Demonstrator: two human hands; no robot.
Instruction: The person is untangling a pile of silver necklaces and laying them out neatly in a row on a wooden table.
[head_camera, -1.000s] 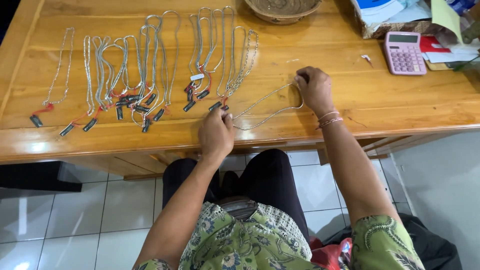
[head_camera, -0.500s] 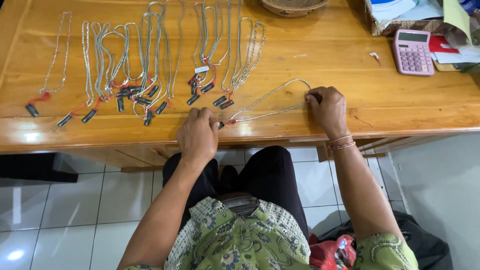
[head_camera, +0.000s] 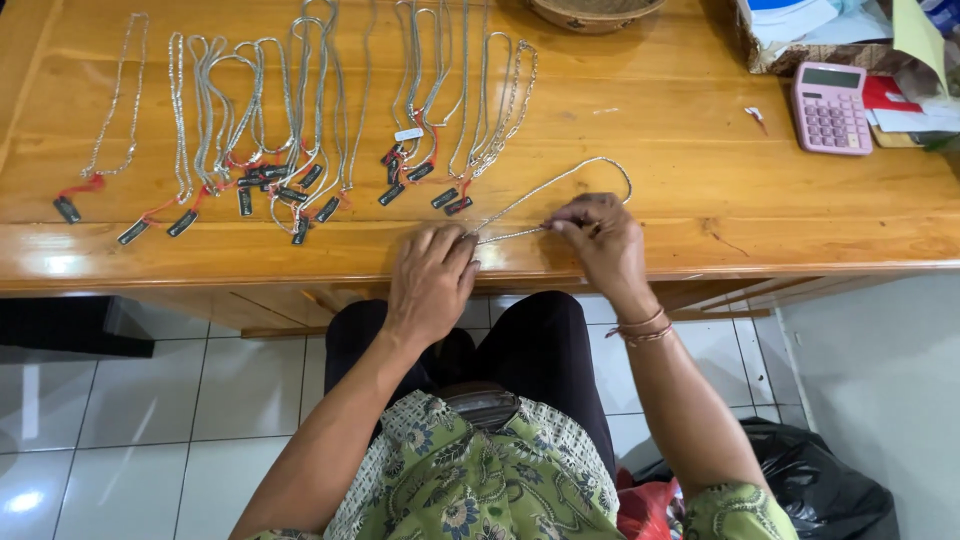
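A looped silver metal chain (head_camera: 575, 180) is pinched flat on the wooden table (head_camera: 700, 150) by the left hand (head_camera: 432, 280) and right hand (head_camera: 600, 240), apparently for straightening; tagged silver chains (head_camera: 300, 120) lie alongside.

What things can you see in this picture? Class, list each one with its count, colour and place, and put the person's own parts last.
silver chain: one, looped, between both hands
row of chains: many, silver with dark tags, desk left and middle
wooden desk: one, brown
calculator: one, pink, right
basket: one, tan, top edge
papers: several, top right
black bag: one, on floor
left hand: grip on chain end
right hand: pinching chain
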